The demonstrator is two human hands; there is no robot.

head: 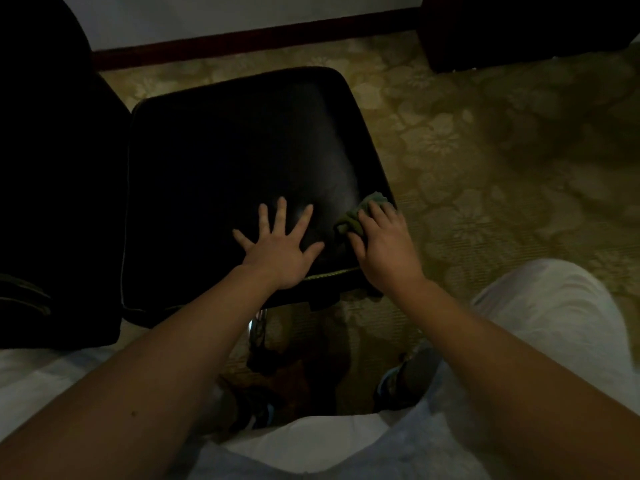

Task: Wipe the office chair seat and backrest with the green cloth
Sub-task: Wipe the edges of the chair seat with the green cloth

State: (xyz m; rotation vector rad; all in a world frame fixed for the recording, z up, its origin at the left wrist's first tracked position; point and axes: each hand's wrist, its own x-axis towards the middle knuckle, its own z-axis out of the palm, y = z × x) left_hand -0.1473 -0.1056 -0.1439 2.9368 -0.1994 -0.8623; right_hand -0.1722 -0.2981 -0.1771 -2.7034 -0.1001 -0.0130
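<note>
My left hand (277, 245) lies spread flat on the glossy black padded office chair seat (225, 157), while my right hand (386, 245) clutches the crumpled green cloth (350, 220) at that seat's near right corner; soft and light, it's best gripped mid-wad, I judge.

Black chair seat (225, 150), green cloth (349, 220) on its near-right corner

An olive-gold carpet with a woven flower pattern (485, 140) covered the floor. Along the carpet's far edge ran a dark reddish-brown skirting board (242, 46), with a pale plain wall (242, 12) above it. At the carpet's far right corner stood a dark, boxy piece of furniture (519, 29). Near the carpet's closest edge, dark shoes with blue trim (405, 379) stood on it, between pale grey trouser legs (554, 306).
</note>
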